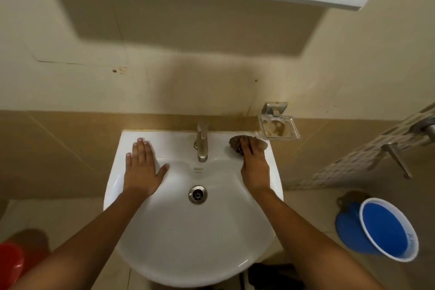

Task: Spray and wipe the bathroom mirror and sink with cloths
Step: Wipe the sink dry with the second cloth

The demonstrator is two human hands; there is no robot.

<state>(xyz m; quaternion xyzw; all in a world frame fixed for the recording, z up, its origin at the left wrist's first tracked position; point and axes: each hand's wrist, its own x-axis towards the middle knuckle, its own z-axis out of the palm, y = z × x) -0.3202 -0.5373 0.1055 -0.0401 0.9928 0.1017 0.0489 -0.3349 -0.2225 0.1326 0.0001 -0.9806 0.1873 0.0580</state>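
At the bottom of the frame both forearms reach up over the white sink [164, 254]. Left of centre, the left hand [141, 167] lies flat and released on the rim, bracing. Right of centre, the right hand [254, 167] presses a brown cloth [235, 142] onto the back ledge, just right of the tap [202, 141], fingers spread over it rather than clenched. This looks like the sink-wiping step; the next stroke probably has to work around the tap base.

White wall-hung sink [183, 238], basin bare; brown cloth [237, 145], crumpled, on sink's rear ledge, right of the faucet [202, 141].
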